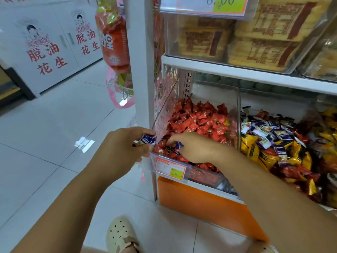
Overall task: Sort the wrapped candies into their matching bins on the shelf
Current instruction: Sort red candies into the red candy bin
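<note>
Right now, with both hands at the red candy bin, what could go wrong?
1. The left grip holds blue-wrapped candies outside the red candy bin, over floor tiles; one could slip out.
2. The right grip pinches a blue candy among red candies; a red one may get dragged out too.
3. The neighbouring bin is already mixed, so misplacing looks easy.

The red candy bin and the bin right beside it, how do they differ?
The red candy bin holds almost only red wrappers; the mixed bin holds blue-and-white, yellow and red ones jumbled. The right hand reaches into the red candy bin, pinching a blue candy; no hand touches the mixed bin. Both are clear bins standing side by side.
</note>
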Motion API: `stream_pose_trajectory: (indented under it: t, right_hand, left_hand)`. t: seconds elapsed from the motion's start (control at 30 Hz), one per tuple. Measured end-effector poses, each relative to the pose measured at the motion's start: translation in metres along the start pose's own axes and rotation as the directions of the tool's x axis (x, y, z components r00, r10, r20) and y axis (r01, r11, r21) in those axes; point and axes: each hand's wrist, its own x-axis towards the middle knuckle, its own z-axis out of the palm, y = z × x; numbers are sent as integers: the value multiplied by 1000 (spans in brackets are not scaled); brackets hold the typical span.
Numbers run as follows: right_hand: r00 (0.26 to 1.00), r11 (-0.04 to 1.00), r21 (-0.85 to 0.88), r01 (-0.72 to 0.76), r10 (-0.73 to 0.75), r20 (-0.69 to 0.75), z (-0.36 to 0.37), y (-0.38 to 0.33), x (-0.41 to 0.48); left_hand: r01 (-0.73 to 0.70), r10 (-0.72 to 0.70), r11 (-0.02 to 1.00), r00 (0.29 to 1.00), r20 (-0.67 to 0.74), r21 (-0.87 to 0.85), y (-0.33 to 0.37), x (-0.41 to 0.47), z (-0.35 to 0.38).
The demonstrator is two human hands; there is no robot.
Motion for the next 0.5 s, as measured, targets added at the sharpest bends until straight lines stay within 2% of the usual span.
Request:
stream_pose_trajectory:
  t: [0.2, 0.33, 0.5]
  right_hand:
    - [993, 967, -231, -107, 115, 21, 18, 2, 28]
    - [995, 941, -323, -100, 91, -43, 22, 0, 35]
    - [989, 933, -347, -99, 53, -140, 28, -2, 39]
  left_hand:
    - [11, -11, 1000, 999, 31, 3, -8, -3, -3]
    - [3, -1, 999, 1000, 31, -42, -8, 1, -4]
    - [-4, 5, 999, 1000, 22, -50, -10, 3, -5]
